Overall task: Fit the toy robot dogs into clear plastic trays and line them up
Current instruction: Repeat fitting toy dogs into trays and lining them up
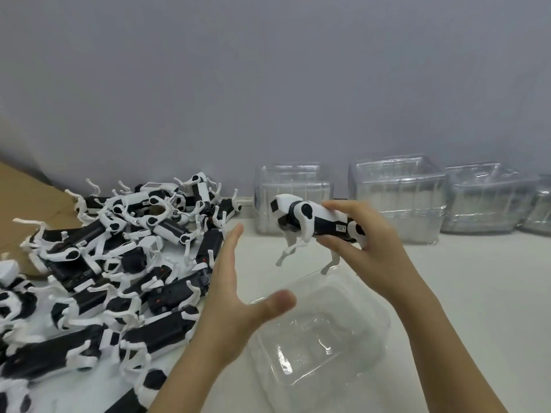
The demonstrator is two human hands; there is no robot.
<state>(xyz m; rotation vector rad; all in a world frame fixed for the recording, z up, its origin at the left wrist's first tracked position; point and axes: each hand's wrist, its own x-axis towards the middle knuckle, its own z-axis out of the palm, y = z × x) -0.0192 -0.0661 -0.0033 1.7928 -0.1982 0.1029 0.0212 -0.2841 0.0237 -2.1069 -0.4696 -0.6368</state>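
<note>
My right hand grips a black-and-white toy robot dog by its rear body, holding it upright in the air with its head to the left and legs hanging down. Below it, a clear plastic tray lies open side up on the white table. My left hand hovers open to the left of the tray, fingers straight and thumb spread, touching nothing. A large pile of toy robot dogs covers the table's left side.
Stacks of clear plastic trays stand in a row along the grey wall at the back, from centre to right. Brown cardboard lies under the far left of the pile. The white table extends to the right.
</note>
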